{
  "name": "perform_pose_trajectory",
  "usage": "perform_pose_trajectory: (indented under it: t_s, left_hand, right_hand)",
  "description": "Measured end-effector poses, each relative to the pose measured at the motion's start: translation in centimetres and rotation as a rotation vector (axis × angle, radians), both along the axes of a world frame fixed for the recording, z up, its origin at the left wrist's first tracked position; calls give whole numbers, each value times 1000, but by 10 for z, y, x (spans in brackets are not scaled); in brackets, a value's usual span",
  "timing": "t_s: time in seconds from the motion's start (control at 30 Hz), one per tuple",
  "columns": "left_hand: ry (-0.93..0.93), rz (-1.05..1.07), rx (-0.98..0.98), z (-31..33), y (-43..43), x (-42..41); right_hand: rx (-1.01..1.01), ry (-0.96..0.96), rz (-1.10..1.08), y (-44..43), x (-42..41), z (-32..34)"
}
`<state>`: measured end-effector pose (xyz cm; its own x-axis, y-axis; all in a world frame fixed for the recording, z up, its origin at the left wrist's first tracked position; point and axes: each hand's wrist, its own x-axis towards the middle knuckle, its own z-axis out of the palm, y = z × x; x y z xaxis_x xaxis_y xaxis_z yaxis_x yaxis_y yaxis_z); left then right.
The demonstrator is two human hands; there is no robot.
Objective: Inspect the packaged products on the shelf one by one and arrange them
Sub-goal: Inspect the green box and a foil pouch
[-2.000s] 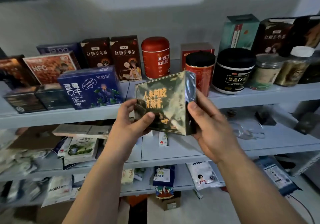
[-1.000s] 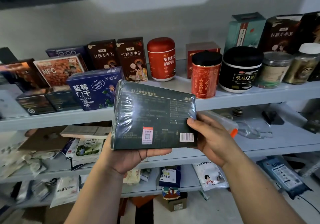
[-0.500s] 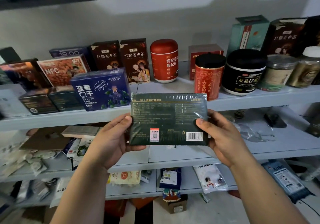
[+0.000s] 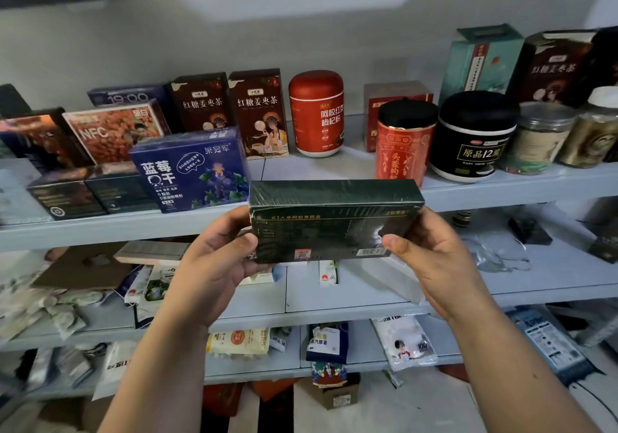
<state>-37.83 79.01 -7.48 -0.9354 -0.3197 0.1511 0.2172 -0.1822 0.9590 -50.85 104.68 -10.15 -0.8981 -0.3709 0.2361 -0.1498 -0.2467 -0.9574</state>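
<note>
Dark green, film-wrapped box (image 4: pixel 334 222) sits at mid-frame, clasped at either end by our left grip (image 4: pixel 214 265) and right grip (image 4: pixel 434 258). We judge its inspection is under way; next it needs a free spot on the shelf (image 4: pixel 501 195) just behind.

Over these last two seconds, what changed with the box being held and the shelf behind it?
The green box was flipped from its gold-lettered front to its barcode back, then tipped so its top edge faces the camera, level in front of the shelf. The left hand and right hand kept gripping its ends. The blue box, the red tin and the other goods stayed put.
</note>
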Motion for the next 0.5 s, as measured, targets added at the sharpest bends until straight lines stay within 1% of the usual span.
perform_pose_trajectory:
  t_s: [0.13, 0.3, 0.4, 0.5]
  left_hand:
    - [-60, 21, -26, 1, -1, 0]
    - [-137, 52, 13, 2, -2, 1]
    - [-193, 51, 34, 4, 0, 1]
    - [-237, 50, 91, 5, 0, 0]
  right_hand:
    - [-33, -7, 33, 0, 0, 0]
    - [-75, -139, 41, -5, 3, 7]
    - [-30, -236, -5, -9, 6, 11]
    - [-31, -319, -42, -13, 7, 13]
